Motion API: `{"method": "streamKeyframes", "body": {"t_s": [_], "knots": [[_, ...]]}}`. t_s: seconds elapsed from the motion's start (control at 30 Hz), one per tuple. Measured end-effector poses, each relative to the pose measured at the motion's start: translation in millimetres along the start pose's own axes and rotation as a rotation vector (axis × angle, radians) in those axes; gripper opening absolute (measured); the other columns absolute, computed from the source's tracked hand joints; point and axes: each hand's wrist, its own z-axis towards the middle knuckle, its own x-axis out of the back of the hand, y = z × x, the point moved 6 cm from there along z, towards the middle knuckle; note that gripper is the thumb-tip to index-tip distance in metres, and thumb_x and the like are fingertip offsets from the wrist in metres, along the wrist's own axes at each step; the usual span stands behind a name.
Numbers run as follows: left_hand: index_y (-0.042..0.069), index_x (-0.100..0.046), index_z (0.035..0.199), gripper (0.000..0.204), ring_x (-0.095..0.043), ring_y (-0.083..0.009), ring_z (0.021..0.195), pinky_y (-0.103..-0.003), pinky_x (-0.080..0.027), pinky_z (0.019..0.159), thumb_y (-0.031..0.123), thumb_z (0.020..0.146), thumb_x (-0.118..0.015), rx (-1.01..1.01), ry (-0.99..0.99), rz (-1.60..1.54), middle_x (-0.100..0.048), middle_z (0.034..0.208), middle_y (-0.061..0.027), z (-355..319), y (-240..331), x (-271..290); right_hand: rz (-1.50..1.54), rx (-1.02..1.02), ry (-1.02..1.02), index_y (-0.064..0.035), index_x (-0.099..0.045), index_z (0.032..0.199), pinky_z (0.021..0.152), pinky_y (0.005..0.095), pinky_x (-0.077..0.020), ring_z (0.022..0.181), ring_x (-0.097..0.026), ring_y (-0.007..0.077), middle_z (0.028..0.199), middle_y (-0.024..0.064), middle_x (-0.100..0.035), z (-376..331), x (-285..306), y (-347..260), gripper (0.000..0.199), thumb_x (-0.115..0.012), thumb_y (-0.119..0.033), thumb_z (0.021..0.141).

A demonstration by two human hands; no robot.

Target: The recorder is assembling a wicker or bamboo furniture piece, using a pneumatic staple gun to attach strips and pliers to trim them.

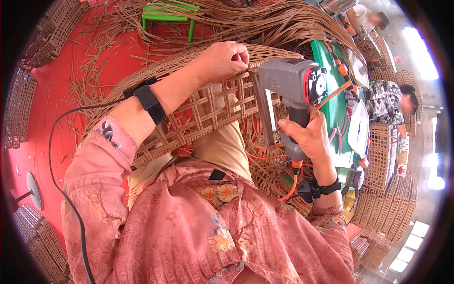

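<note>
Across my lap lies a brown woven basket (pixel 208 106) with an open lattice side and a thick braided rim. My left hand (pixel 222 61) is closed at the basket's upper edge, its fingertips pinched together; whatever they grip is too small to make out. A grey pneumatic staple gun (pixel 286 78) is in my right hand (pixel 309 135), fingers wrapped round its dark handle. The gun's nose meets the basket's edge just right of my left fingers. A thin wicker strip (pixel 336 94) sticks up beside the gun and my right hand.
Long brown strands (pixel 265 23) heap up at the far side, near a green stool (pixel 170 16). Offcuts litter the red floor (pixel 52 113). At right stands a green table (pixel 333 118) with tools. An orange air hose (pixel 291 187) hangs from the gun. Stacked baskets (pixel 385 203) and two people are farther right.
</note>
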Motion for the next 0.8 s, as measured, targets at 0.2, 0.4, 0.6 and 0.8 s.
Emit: {"method": "streamKeyframes", "body": {"t_s": [0.2,0.4,0.6,0.8], "knots": [[0.003,-0.065,0.091,0.012,-0.056,-0.0102,0.076,-0.026,-0.048,0.072,0.012,0.083,-0.063,0.019,-0.011,-0.011,-0.060,0.080,-0.0027,2,-4,-1,-0.193,-0.034,0.059,0.0072,-0.063,0.089,0.064,0.0289,-0.0465,0.068,-0.053,0.0100,0.073,0.0106,-0.062,0,-1,4,0.032,-0.072,-0.019,0.073],[0.003,-0.066,0.093,0.015,-0.059,-0.0139,0.082,-0.029,-0.048,0.078,0.010,0.084,-0.057,-0.063,-0.006,0.022,-0.064,0.086,-0.0048,8,-13,3,-0.114,0.083,0.058,0.0080,-0.062,0.089,0.070,0.0339,-0.0479,0.071,-0.053,0.0108,0.075,0.0109,-0.063,1,-4,-17,0.030,-0.070,-0.015,0.073],[0.002,-0.066,0.095,0.026,-0.060,-0.0160,0.088,-0.029,-0.047,0.082,0.010,0.083,-0.045,-0.122,-0.058,0.041,-0.067,0.091,-0.0066,11,-9,6,-0.266,0.058,0.075,0.0091,-0.062,0.091,0.068,0.0326,-0.0482,0.071,-0.054,0.0110,0.078,0.0108,-0.065,5,0,3,0.032,-0.071,-0.015,0.072],[0.002,-0.067,0.093,0.025,-0.062,-0.0224,0.085,-0.034,-0.048,0.080,0.020,0.085,-0.052,-0.119,-0.024,-0.002,-0.068,0.088,-0.0120,12,-17,5,0.171,0.022,0.139,0.0023,-0.062,0.099,0.061,0.0245,-0.0491,0.066,-0.058,0.0076,0.081,0.0035,-0.065,-4,15,11,0.037,-0.081,-0.014,0.072]]}}
